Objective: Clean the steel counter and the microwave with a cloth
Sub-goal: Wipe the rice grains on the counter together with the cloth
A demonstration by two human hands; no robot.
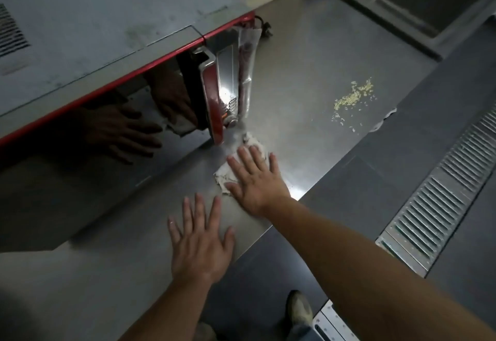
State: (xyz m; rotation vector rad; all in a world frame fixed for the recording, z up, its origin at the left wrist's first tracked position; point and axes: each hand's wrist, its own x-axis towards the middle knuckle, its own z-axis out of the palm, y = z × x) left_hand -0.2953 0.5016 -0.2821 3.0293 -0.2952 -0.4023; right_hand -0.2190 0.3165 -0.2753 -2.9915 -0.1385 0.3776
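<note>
A scatter of pale yellowish crumbs (353,96) lies in a loose patch, with stray bits trailing toward the near edge. A black power cord (264,27) shows at the far corner, partly hidden. A recessed steel sink basin (418,0) occupies the upper right. A dark tiled floor (375,193) runs below, carrying a long slatted metal drain grate (440,206) set diagonally. One worn, pale shoe (300,310) stands on the floor near the grate's lower end.
</note>
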